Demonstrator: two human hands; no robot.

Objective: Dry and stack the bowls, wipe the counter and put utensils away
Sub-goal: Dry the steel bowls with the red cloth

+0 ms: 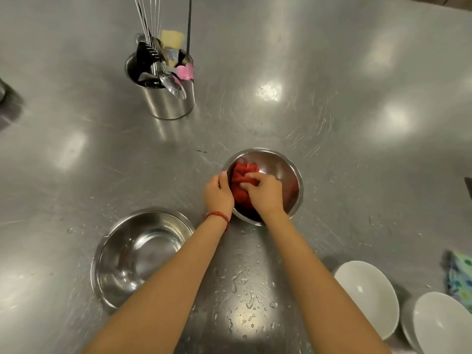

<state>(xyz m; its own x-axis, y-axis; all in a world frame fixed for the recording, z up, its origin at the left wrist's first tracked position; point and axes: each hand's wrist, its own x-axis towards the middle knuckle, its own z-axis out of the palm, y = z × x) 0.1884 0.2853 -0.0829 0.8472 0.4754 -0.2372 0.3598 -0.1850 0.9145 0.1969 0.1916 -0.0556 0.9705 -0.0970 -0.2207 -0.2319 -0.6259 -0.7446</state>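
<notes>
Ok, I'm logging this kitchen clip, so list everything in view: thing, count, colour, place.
small steel bowl: 1, silver, centre of counter
red cloth: 1, inside small steel bowl
large steel bowl: 1, silver, near left
white bowls: 2, near right
patterned cloth: 1, blue-green, right edge
utensil holder: 1, silver, far left, filled with utensils
counter: 1, steel, water drops near front
left hand: grips bowl rim
right hand: presses cloth into bowl
</notes>
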